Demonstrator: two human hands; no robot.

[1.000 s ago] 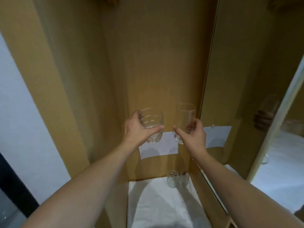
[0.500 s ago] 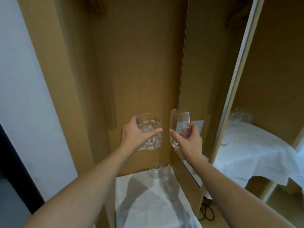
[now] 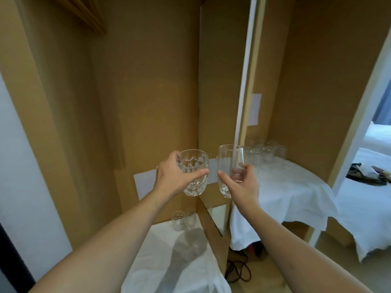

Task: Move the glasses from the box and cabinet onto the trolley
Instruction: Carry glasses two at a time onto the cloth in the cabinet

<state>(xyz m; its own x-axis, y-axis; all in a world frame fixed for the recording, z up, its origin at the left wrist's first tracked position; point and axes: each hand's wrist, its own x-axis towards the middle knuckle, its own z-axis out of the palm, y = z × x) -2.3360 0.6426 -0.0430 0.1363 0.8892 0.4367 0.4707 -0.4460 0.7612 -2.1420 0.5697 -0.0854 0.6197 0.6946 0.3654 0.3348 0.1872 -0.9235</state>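
Observation:
My left hand [image 3: 172, 178] grips a short cut-pattern tumbler [image 3: 193, 166], held upright in the air. My right hand [image 3: 243, 186] holds a tall slim glass [image 3: 227, 163] by its lower half, beside the tumbler. Both are lifted above the cabinet shelf, which a white cloth [image 3: 160, 256] covers. Two small glasses [image 3: 183, 219] stand at the back of that shelf. To the right, a surface draped in a white cloth [image 3: 296, 187] carries several glasses [image 3: 264, 152] at its far side.
Tall brown cabinet walls [image 3: 148, 92] enclose the shelf. A vertical mirrored panel [image 3: 220, 102] and a pale post [image 3: 245, 81] divide it from the right side. Dark cables [image 3: 238, 269] lie on the floor. A bed [image 3: 372, 187] with dark items shows at far right.
My view has swung to the right, bringing the cloth-covered surface with several glasses into sight. Both hands keep hold of their glasses and have moved right with them.

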